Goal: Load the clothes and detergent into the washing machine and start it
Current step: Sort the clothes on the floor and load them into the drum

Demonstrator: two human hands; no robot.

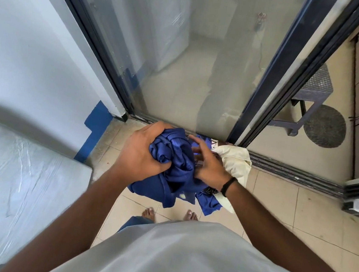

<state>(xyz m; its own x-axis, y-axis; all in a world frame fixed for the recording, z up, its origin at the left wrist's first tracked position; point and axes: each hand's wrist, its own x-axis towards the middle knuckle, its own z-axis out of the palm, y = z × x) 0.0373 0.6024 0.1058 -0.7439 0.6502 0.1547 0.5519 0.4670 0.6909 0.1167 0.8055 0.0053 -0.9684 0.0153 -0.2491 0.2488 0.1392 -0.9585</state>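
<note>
My left hand point(141, 151) grips a bunched dark blue garment point(175, 168) in front of my chest, fingers curled into the cloth. My right hand point(209, 163) rests against the right side of the same bundle with fingers spread; a black band sits on that wrist. Below and to the right, a cream garment point(235, 161) and more blue cloth point(209, 202) lie heaped on the tiled floor by the door track. The washing machine point(19, 176), wrapped in clear plastic, shows its top at the lower left. No detergent is in view.
A sliding glass door point(192, 70) with a dark frame stands straight ahead, its track along the floor. Beyond the open gap at right are a woven stool point(312, 87) and a round grey mat point(324, 125). A white wall is on the left. My bare feet stand on beige tiles.
</note>
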